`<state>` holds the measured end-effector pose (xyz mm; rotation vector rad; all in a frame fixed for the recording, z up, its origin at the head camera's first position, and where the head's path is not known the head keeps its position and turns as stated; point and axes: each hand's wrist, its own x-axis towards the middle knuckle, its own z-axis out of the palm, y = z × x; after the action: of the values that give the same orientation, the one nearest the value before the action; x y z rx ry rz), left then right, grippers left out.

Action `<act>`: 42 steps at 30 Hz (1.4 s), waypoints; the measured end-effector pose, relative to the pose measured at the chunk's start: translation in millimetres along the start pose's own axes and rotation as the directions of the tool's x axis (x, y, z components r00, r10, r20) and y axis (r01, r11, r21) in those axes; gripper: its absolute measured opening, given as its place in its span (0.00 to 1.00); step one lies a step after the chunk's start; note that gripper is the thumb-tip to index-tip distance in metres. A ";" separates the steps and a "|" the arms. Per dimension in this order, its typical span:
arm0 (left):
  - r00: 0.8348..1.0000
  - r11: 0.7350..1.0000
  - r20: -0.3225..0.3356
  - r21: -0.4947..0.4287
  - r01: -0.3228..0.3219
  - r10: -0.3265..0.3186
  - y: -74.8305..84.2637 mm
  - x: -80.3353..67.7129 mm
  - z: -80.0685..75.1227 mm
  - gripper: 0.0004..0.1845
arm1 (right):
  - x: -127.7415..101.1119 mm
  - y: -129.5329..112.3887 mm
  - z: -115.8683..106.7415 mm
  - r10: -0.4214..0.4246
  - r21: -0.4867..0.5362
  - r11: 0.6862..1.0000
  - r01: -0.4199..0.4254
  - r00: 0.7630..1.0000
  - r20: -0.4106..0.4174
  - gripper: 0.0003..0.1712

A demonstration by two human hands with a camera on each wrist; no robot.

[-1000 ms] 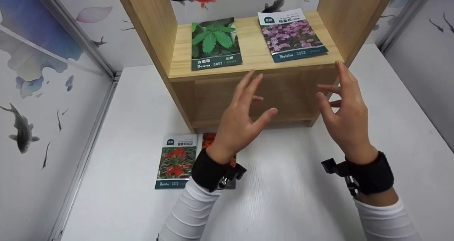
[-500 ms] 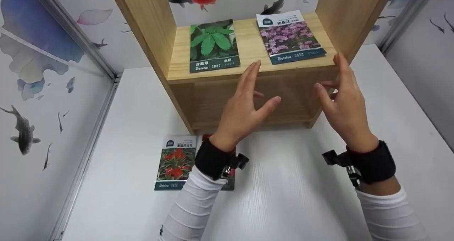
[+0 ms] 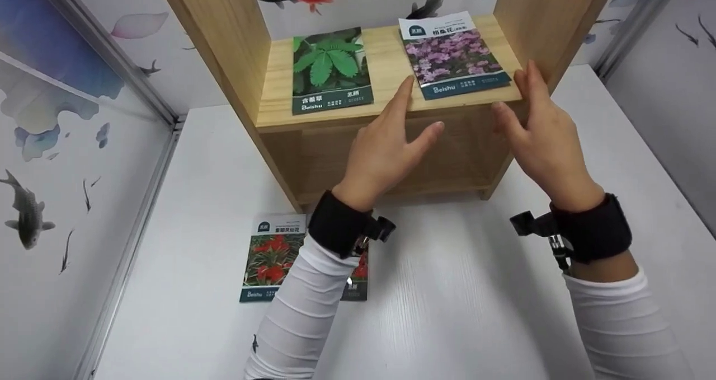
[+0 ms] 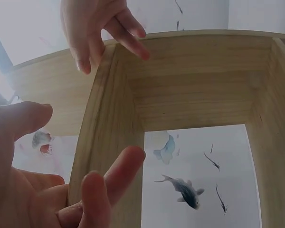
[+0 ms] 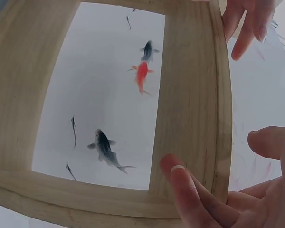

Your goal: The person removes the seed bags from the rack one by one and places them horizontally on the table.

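A packet with pink flowers (image 3: 456, 55) lies slightly askew on the shelf board of a wooden shelf unit (image 3: 386, 117), at the right in the head view. My left hand (image 3: 383, 150) is at the board's front edge, index fingertip close to the packet's lower left side. On the other side, my right hand (image 3: 545, 139) has its fingertips near the packet's lower right corner and the right side panel; whether they touch is unclear. Neither hand holds anything. Left of this packet lies one with a green leaf (image 3: 330, 69). Both wrist views show the unit from below, with fingers (image 4: 126, 173) around the board's edge.
On the white table (image 3: 436, 301) in front lies a packet with red flowers (image 3: 272, 257). A second red-flowered packet (image 3: 358, 290) beside it is mostly hidden by my left forearm. Side panels bound the shelf, and walls with painted fish (image 3: 28, 212) stand around.
Both hands have moved forward, up to the shelf board, one on each side of the pink-flower packet. The packets keep their places on the shelf and table; the head view has shifted slightly.
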<state>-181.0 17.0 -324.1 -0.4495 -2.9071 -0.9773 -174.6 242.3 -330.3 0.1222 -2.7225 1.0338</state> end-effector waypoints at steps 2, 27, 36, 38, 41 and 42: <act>0.999 0.999 0.002 0.013 0.034 -0.034 2.2 4.2 -3.2 0.45 | 5.6 -2.7 -0.5 0.016 0.004 1.000 -0.017 1.000 0.022 0.45; 0.992 0.991 0.032 -0.054 0.122 -0.121 19.8 21.4 -6.2 0.47 | 23.2 -19.9 3.6 0.097 0.012 0.995 -0.100 0.985 0.146 0.46; 0.995 0.996 0.049 -0.029 0.088 -0.087 14.0 26.2 -4.4 0.45 | 26.6 -24.7 17.2 0.008 -0.054 0.999 -0.001 0.992 0.128 0.45; 0.995 0.996 0.044 -0.024 0.087 -0.086 12.2 26.8 -3.3 0.45 | 26.8 -24.6 18.6 0.008 -0.057 0.998 0.000 0.991 0.134 0.45; 0.997 0.997 0.031 0.021 0.070 -0.070 11.5 26.5 -1.1 0.44 | 23.0 -25.3 18.8 0.009 -0.070 0.998 0.001 0.990 0.137 0.44; 0.998 0.997 0.024 0.048 0.060 -0.061 11.8 26.0 -0.4 0.44 | 21.2 -25.7 19.1 0.004 -0.075 0.997 0.006 0.991 0.135 0.44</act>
<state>-202.5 32.4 -313.5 -0.3758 -2.9761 -0.9144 -194.6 210.5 -322.5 0.1874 -2.8788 0.9532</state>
